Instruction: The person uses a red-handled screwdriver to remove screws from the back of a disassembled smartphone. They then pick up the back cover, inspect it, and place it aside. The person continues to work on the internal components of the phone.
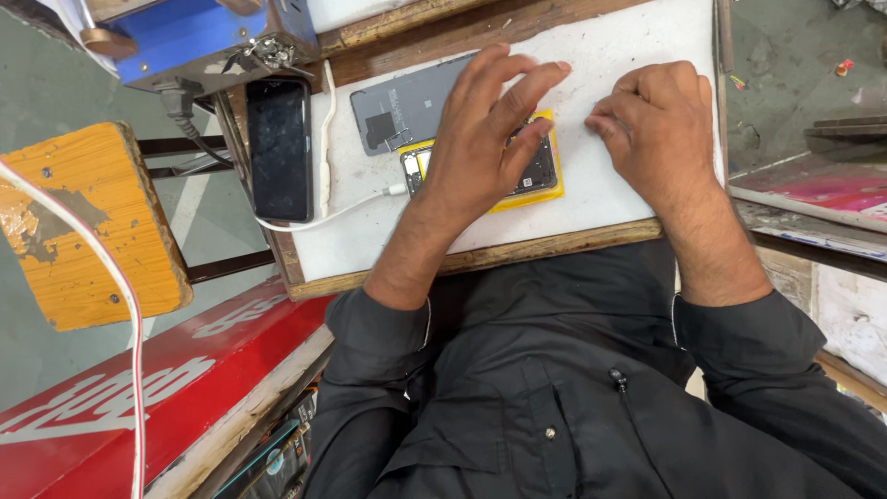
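Two bare hands work over a white mat [637,199] on a wooden board [480,259]. Nearest, the left hand [485,129] lies flat on an opened phone [536,171] with a yellow frame, fingers spread and pinning it, closed on nothing. The right hand [658,125] rests just beside it on the mat, fingers curled loosely; whether it pinches some small part I cannot tell. Beyond lie a grey back cover [407,102], a white cable [325,157] and a dark phone [279,148]. Judging by this, the opened phone is being steadied for fine inside work, which calls for a light, precise touch.

Left hand [485,129] rests on an opened phone [540,171] on a white mat [628,189]; right hand [661,120] curled just beside.
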